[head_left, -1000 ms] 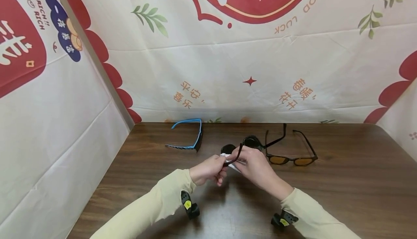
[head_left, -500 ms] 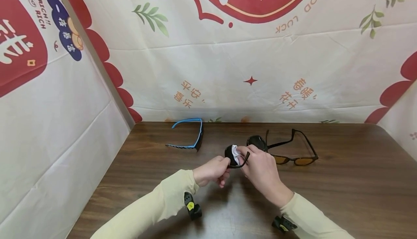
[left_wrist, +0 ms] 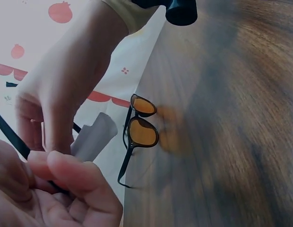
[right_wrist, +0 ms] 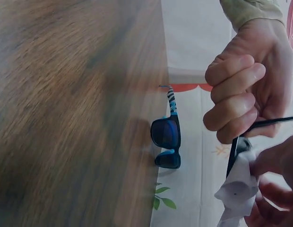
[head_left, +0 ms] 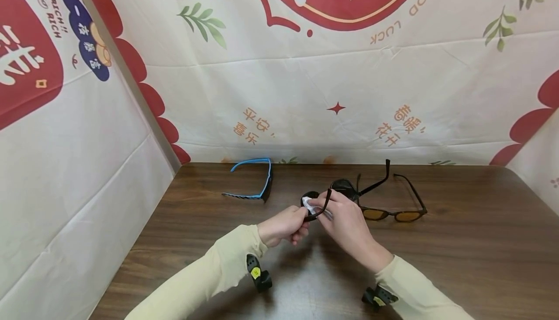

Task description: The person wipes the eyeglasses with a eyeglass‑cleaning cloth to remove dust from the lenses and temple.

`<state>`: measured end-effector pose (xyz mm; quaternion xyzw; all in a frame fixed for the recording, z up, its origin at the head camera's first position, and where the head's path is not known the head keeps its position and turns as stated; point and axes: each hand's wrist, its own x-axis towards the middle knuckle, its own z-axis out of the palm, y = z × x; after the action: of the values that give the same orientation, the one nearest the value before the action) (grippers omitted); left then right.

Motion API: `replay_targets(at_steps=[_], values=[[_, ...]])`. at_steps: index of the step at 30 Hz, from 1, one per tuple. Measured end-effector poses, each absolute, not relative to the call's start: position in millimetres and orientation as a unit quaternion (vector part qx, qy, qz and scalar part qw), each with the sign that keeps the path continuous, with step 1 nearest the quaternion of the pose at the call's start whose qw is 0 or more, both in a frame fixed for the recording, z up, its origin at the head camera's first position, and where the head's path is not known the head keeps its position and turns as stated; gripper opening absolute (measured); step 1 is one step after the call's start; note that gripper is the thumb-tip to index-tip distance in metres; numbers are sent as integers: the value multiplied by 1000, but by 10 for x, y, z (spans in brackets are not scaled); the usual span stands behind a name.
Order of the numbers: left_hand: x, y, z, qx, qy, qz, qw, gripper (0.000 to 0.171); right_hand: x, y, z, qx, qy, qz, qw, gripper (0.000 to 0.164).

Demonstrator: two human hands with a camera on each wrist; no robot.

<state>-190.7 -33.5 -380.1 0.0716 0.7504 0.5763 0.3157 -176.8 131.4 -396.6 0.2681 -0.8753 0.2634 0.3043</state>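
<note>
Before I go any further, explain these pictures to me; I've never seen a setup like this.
There is no robot here, just a person's bare hands. The wide picture comes from a camera worn on the head, looking forward and down. The other two come from small cameras on the wrists, so the table appears turned sideways. The left hand grips dark sunglasses; the right hand pinches a white cloth or tissue at a lens. On the table rest blue-framed sunglasses to the left and amber-lensed glasses to the right.
</note>
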Motion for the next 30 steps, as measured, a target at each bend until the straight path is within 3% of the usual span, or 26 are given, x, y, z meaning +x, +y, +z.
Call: replay_targets(at_steps=[7, 18, 24, 30], values=[[-1919, -334, -3806, 73, 750, 581, 308, 31, -1692, 1457, -3973, 296, -878, 241, 288, 20], [-1872, -273, -3800, 79, 772, 556, 298, 30, -1654, 1419, -3975, 184, -893, 216, 349, 12], [-1855, -220, -3811, 84, 771, 554, 302, 31, -1701, 1315, -3961, 191, -881, 229, 366, 13], [-1909, -247, -3823, 84, 765, 557, 314, 34, -1758, 1340, -3905, 248, -881, 250, 314, 19]])
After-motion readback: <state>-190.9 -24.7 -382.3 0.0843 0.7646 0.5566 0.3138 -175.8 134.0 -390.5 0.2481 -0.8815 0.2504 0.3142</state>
